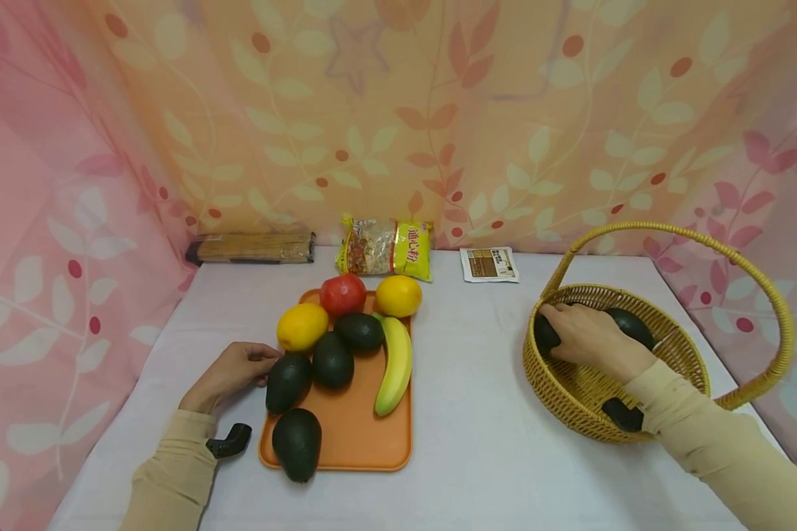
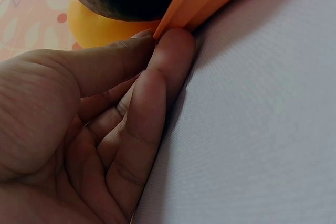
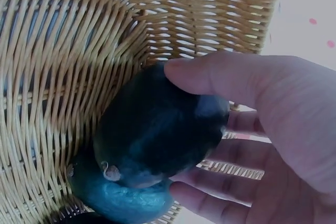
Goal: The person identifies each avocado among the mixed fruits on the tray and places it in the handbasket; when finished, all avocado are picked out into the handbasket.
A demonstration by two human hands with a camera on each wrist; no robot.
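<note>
Left hand (image 1: 235,369): thumb and forefinger pinch left rim of orange tray (image 1: 365,442), scene left | Right hand (image 1: 587,335): thumb and fingers curl round dark avocado (image 3: 157,124) inside wicker basket (image 1: 564,405), scene right

On the worktop (image 1: 468,413), a tray (image 1: 365,446) of fruit (image 1: 396,365) lies left of a basket (image 1: 538,383) holding avocados (image 1: 631,327); behind the tray is a bag (image 1: 385,249), a sachet (image 1: 489,265) to its right.

Hands (image 1: 235,369) (image 1: 587,335) well apart, fingers (image 2: 144,106) bent

Peach leaf-print curtain (image 1: 385,133); pink side curtains (image 1: 46,221); white tabletop (image 1: 468,398)
</note>
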